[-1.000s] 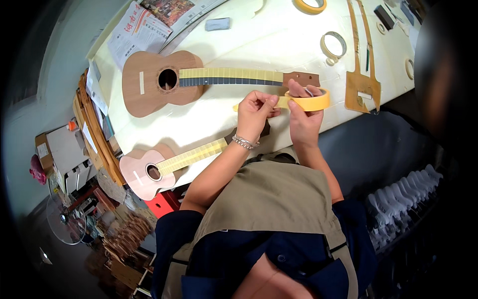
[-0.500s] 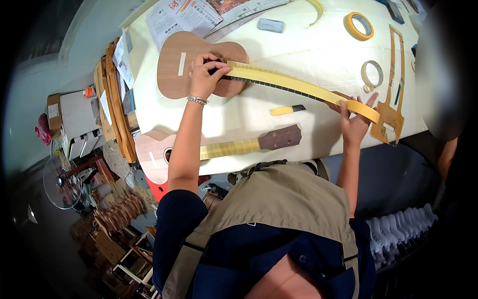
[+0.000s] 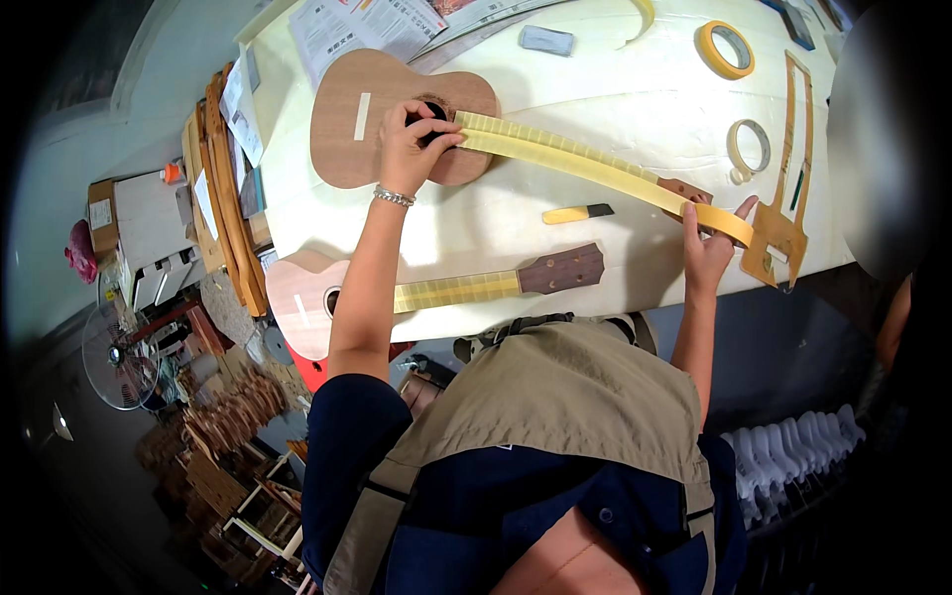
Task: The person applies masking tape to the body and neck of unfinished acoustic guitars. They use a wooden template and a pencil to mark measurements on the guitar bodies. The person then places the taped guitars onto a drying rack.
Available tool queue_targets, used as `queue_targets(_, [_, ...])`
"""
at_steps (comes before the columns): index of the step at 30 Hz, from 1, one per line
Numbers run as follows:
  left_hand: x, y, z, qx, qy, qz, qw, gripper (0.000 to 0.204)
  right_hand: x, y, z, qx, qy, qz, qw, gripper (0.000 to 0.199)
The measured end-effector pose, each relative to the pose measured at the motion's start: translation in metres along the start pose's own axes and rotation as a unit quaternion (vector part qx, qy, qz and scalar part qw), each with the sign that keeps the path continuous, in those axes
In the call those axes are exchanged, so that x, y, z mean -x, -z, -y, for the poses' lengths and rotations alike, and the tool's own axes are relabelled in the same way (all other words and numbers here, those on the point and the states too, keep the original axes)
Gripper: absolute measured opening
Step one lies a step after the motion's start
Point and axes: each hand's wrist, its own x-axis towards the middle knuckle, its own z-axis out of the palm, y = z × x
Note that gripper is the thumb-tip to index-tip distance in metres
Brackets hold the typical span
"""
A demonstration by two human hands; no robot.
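Observation:
A ukulele with a bare brown wooden body lies on the table, its neck pointing right. Translucent yellow tape covers the far part of its fretboard. Along the near side runs a taut strip of yellow masking tape. My left hand, beside the sound hole, pinches the strip's left end. By the headstock, my right hand grips the masking tape roll, seen nearly edge-on. A second, paler ukulele lies nearer me, its fretboard taped yellow, partly hidden by my left forearm.
Between the ukuleles lies a yellow-handled cutter. Two tape rolls, one yellow and one pale, rest at the right near a brown flat template. Newspapers and a grey block lie at the back.
The tape strip has shifted toward me across the fretboard, now covering the dark near edge that showed before. Tape with frets showing through is now visible on the far part.

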Motion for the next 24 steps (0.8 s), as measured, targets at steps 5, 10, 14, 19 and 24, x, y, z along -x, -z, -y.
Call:
queue_targets(5, [0.008, -0.007, -0.005, -0.140, -0.096, -0.132, 0.977, 0.050, 0.001, -0.004, 0.000, -0.065, -0.019, -0.018, 0.998, 0.095])
queue_targets(10, [0.035, -0.011, -0.035, -0.238, -0.103, 0.100, 0.961, 0.077, 0.000, -0.009, 0.002, -0.047, -0.030, -0.056, 0.997, 0.096])
queue_targets(14, [0.042, -0.020, -0.029, -0.292, -0.093, 0.116, 0.945, 0.085, 0.001, -0.009, 0.001, -0.049, -0.064, -0.055, 0.995, 0.096])
queue_targets(19, [0.045, -0.032, -0.057, -0.314, -0.068, 0.107, 0.941, 0.088, -0.002, -0.014, -0.013, 0.228, 0.120, -0.093, 0.962, 0.089])
queue_targets(24, [0.060, -0.112, -0.153, -0.165, -0.113, 0.238, 0.951, 0.082, 0.000, -0.024, -0.009, 0.173, 0.099, -0.075, 0.977, 0.084])
